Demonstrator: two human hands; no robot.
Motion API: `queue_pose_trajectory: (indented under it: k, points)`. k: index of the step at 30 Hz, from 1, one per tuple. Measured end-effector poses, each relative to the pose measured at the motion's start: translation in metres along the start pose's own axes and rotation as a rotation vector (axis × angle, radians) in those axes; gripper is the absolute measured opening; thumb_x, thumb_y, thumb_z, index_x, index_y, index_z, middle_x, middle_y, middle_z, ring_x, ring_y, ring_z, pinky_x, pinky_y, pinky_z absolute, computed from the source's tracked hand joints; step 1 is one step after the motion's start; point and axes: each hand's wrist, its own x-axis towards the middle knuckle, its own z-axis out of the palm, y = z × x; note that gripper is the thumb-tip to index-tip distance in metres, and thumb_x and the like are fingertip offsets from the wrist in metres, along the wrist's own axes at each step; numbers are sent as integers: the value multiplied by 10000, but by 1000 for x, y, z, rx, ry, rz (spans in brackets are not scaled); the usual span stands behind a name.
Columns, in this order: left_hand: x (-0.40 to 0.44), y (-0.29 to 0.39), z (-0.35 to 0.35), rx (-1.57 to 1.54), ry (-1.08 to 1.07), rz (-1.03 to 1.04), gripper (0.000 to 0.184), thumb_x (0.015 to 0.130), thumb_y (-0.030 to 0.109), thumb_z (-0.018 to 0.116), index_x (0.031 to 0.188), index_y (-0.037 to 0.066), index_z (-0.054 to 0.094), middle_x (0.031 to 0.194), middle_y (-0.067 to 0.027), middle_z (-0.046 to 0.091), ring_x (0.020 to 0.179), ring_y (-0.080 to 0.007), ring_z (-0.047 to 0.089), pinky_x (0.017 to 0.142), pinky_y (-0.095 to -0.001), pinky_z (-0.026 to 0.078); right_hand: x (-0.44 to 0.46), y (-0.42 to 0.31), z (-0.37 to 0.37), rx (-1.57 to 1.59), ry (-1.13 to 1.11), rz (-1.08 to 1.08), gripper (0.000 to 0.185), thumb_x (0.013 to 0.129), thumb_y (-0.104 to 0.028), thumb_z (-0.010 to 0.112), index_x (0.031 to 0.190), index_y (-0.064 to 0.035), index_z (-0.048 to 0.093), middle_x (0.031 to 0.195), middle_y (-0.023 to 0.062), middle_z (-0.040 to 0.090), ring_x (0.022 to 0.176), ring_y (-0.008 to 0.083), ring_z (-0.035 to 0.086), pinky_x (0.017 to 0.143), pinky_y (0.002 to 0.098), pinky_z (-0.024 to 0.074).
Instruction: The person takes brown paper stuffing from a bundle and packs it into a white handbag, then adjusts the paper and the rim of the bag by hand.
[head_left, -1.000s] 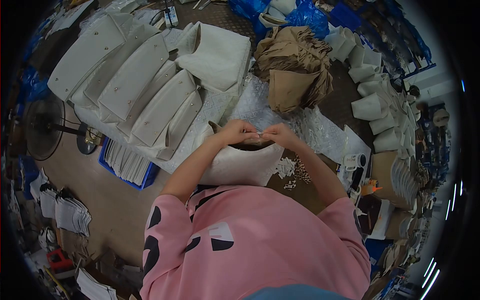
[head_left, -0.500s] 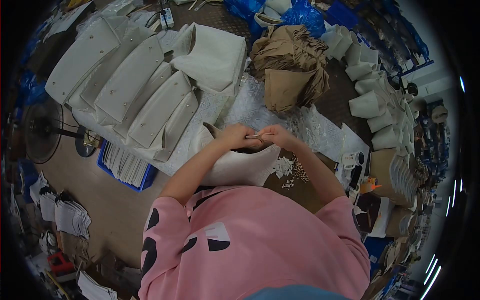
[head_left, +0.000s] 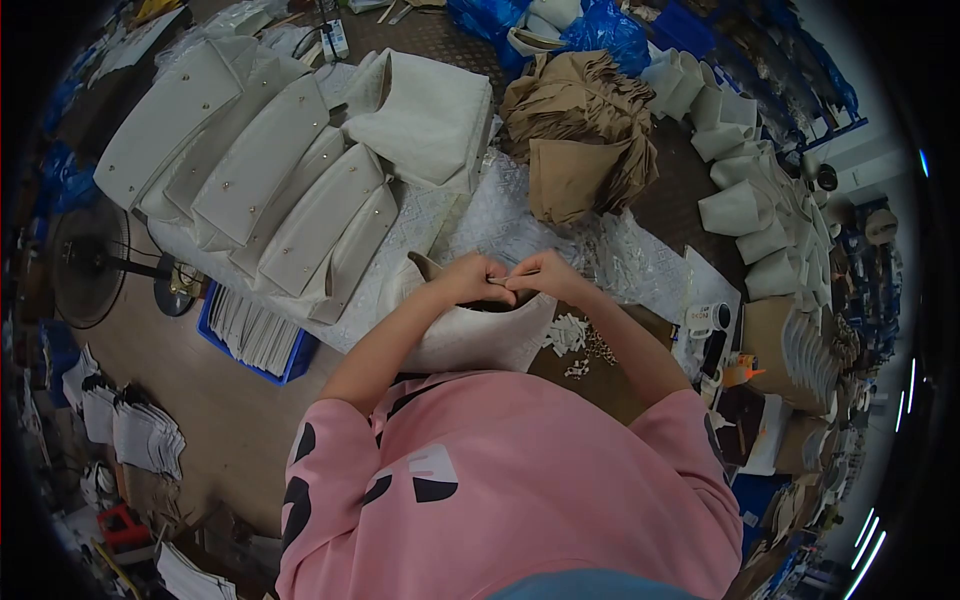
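Note:
A white textured bag rests against my body with its dark opening upward. Over that opening, my left hand is closed, its fingertips pinching a small, thin, pale piece. My right hand meets it from the other side, fingers bent and pinched at the same spot. The fingers mostly cover the piece, so I cannot tell whether it is loose or part of the bag's edge. Small white pieces and gold-coloured metal fittings lie just right of the bag.
Several white bags with metal studs stand at the upper left. Crumpled brown paper sits beyond my hands on plastic sheeting. A blue crate of white sheets is at left, near a fan. More white pouches line the right.
My hands have drawn closer together over the bag's opening. My right hand has shifted slightly left and its fingers are more bent. Less of the thin piece shows between them.

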Motion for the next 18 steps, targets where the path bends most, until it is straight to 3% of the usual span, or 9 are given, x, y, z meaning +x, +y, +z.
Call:
queue_pose_trajectory:
  k: [7, 11, 13, 15, 16, 18]
  points:
    - [-3, -12, 12, -152, 49, 9, 358, 901, 345, 688, 742, 29, 634, 543, -36, 455, 534, -88, 375, 493, -309, 339, -2, 25, 0, 123, 30, -51, 187, 872, -139, 686, 977, 6, 738, 825, 22, 704, 739, 73, 582, 670, 233, 467]
    - [-5, 4, 8, -98, 45, -55, 338, 943, 322, 628, 778, 27, 646, 547, -52, 452, 535, -96, 374, 499, -316, 344, -1, 33, 1, 134, 38, -65, 195, 883, -144, 667, 1005, -7, 732, 823, 27, 706, 732, 70, 575, 665, 242, 470]
    - [-4, 9, 7, -53, 43, -16, 304, 946, 332, 617, 819, 59, 659, 559, -79, 486, 513, -133, 401, 504, -335, 356, 0, 38, 4, 29, 80, -106, 193, 882, -145, 666, 1010, -16, 732, 815, 30, 706, 725, 69, 574, 663, 248, 472]
    - [-6, 15, 3, 93, -14, -8, 294, 948, 367, 601, 878, 90, 673, 627, -117, 564, 533, -227, 498, 544, -363, 397, -9, 34, 8, 16, 90, -130, 194, 882, -147, 665, 1017, -25, 732, 805, 38, 705, 716, 71, 582, 664, 255, 476]
    - [-8, 20, -2, 180, -67, 12, 294, 934, 393, 598, 915, 112, 683, 749, -144, 637, 674, -321, 606, 617, -405, 450, -15, 29, 8, 10, 88, -141, 194, 882, -148, 664, 1020, -30, 732, 800, 42, 705, 712, 73, 585, 664, 258, 478]
    - [-15, 25, -18, 368, -149, 16, 287, 920, 385, 607, 927, 111, 694, 810, -148, 660, 772, -339, 633, 670, -428, 475, -28, 21, 9, -47, 133, -91, 195, 879, -143, 666, 1030, -37, 732, 809, 56, 713, 717, 85, 601, 672, 271, 485]
